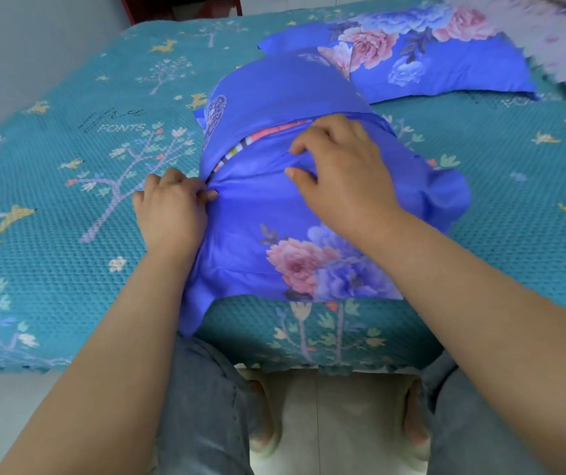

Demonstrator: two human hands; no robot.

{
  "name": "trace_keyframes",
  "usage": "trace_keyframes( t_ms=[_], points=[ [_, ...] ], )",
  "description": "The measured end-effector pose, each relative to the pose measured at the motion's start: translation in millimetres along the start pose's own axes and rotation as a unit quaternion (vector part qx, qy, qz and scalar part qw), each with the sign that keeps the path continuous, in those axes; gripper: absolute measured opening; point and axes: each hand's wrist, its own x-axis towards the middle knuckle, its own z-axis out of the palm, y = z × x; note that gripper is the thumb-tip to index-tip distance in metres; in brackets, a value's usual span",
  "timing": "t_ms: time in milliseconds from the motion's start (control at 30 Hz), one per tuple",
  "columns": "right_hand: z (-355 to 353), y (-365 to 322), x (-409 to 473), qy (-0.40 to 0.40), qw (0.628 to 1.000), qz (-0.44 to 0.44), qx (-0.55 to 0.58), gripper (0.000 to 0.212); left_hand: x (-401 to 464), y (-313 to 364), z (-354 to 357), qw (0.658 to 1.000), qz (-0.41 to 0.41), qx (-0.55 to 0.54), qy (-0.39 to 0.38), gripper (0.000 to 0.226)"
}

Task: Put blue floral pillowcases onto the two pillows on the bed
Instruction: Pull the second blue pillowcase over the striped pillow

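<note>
At frame centre, the left hand (172,207) pinches the pillowcase (274,214) opening while the right hand (339,173) bunches cloth; best to pull evenly over the striped pillow (240,149).

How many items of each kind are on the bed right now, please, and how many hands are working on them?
Blue floral pillowcases: 2, near one and far one
Striped pillow showing at the near opening: 1
Teal bedspread: 1
Hands: 2, left hand and right hand
Total: 6
</note>
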Motion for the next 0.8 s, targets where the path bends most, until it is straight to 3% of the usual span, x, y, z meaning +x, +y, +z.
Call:
trace_keyframes(
  t_ms=[67, 133, 233, 333, 400, 467, 533, 567, 600, 667, 733, 800],
  points=[
    [-14, 20, -2, -0.030, 0.996, 0.081, -0.039, 0.049, 1, 5, -5, 0.999, -0.003, 0.028, -0.041, 0.031],
    [-28, 45, -5, -0.110, 0.975, 0.194, 0.017, 0.074, -5, 16, -13, 0.997, 0.010, 0.063, -0.052, 0.029],
    [-40, 86, -11, -0.197, 0.908, 0.339, 0.150, 0.088, -19, 44, -26, 0.996, 0.060, 0.059, 0.030, 0.017],
    [-41, 112, -33, -0.217, 0.835, 0.416, 0.289, 0.102, -37, 92, -41, 0.968, 0.209, -0.089, 0.111, 0.013],
    [-36, 129, -53, -0.212, 0.765, 0.442, 0.418, 0.117, -54, 127, -48, 0.928, 0.311, -0.199, 0.046, 0.026],
    [-44, 134, -71, -0.235, 0.726, 0.424, 0.487, 0.098, -70, 158, -49, 0.915, 0.342, -0.195, -0.087, 0.063],
    [-48, 142, -84, -0.270, 0.749, 0.387, 0.466, 0.077, -76, 171, -41, 0.920, 0.329, -0.102, -0.187, 0.093],
    [-52, 148, -91, -0.290, 0.757, 0.373, 0.451, 0.078, -77, 177, -34, 0.920, 0.326, -0.069, -0.207, 0.100],
    [-52, 151, -96, -0.314, 0.750, 0.363, 0.455, 0.077, -77, 179, -26, 0.920, 0.324, -0.056, -0.215, 0.102],
    [-52, 152, -100, -0.319, 0.736, 0.360, 0.476, 0.044, -75, 181, -13, 0.920, 0.316, -0.060, -0.222, 0.098],
    [-56, 148, -96, -0.297, 0.757, 0.370, 0.449, 0.017, -70, 181, -2, 0.922, 0.291, -0.068, -0.245, 0.086],
    [-60, 148, -88, -0.301, 0.758, 0.376, 0.440, 0.013, -63, 179, 7, 0.921, 0.267, -0.079, -0.274, 0.078]
  ],
)
